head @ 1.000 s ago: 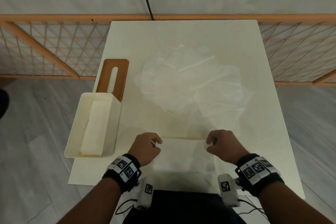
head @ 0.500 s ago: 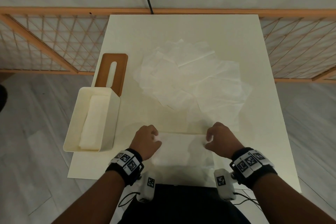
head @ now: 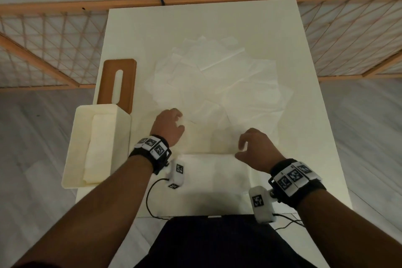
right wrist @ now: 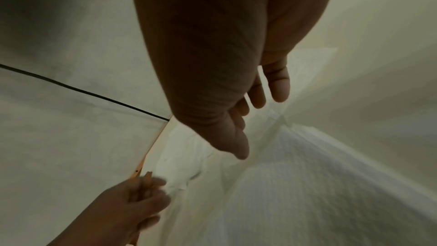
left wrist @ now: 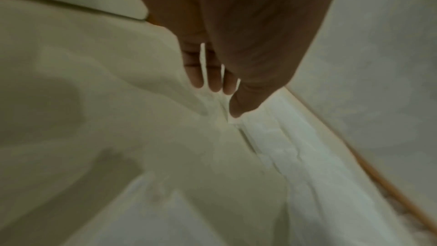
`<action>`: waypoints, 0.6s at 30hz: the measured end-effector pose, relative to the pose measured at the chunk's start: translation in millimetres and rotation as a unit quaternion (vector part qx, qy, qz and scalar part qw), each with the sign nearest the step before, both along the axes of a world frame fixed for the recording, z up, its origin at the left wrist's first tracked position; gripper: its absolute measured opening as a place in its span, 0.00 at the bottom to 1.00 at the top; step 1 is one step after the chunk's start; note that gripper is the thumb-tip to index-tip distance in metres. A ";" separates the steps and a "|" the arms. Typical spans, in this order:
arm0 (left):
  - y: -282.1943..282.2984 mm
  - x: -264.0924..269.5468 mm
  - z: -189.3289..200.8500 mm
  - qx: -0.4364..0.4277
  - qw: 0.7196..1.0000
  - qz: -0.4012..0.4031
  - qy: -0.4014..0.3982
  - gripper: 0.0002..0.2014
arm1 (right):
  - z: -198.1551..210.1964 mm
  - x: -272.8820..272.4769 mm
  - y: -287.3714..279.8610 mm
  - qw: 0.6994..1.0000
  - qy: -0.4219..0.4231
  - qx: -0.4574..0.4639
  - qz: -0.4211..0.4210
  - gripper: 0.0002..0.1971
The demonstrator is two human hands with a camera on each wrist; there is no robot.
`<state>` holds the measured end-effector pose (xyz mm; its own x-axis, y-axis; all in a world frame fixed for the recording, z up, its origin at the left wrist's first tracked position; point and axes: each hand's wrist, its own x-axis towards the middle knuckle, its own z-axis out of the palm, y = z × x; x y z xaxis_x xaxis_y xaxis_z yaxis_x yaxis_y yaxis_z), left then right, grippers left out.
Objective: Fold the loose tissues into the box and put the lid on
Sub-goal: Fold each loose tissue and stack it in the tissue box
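The cream tissue box (head: 71,159) stands open at the table's left edge with folded tissues (head: 97,148) inside. Its brown slotted lid (head: 128,76) lies flat just behind it. A pile of loose tissues (head: 217,85) spreads over the table's middle. One folded tissue (head: 217,172) lies flat near the front edge. My left hand (head: 177,121) pinches the near left edge of a loose tissue (left wrist: 212,128) between thumb and fingers (left wrist: 210,81). My right hand (head: 240,151) hovers at the folded tissue's far right corner, fingers (right wrist: 279,85) relaxed, holding nothing.
The white table (head: 217,28) is bare behind the pile. An orange wooden lattice fence (head: 54,50) runs along its far side and both flanks. A black cable (head: 150,198) hangs from my left wrist over the front edge.
Both hands have let go of the folded tissue, which now lies flat. The left hand has moved forward to the pile and pinched a loose tissue; the right hand has opened.
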<state>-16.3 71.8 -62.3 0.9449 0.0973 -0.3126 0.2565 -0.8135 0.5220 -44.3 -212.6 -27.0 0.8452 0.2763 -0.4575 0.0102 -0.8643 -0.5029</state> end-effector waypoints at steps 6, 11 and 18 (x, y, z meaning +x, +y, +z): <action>-8.1 33.8 -23.2 0.107 0.992 -0.059 -0.007 0.14 | 6.2 3.0 1.4 0.999 -0.008 0.026 -0.019 0.06; -0.9 35.7 -16.2 0.084 0.993 -0.027 -0.076 0.11 | 7.3 5.6 -7.3 0.998 -0.010 0.045 -0.044 0.05; 13.2 43.1 25.3 -0.010 0.992 -0.027 -0.123 0.06 | 12.7 19.4 -6.3 0.996 -0.027 0.067 -0.054 0.05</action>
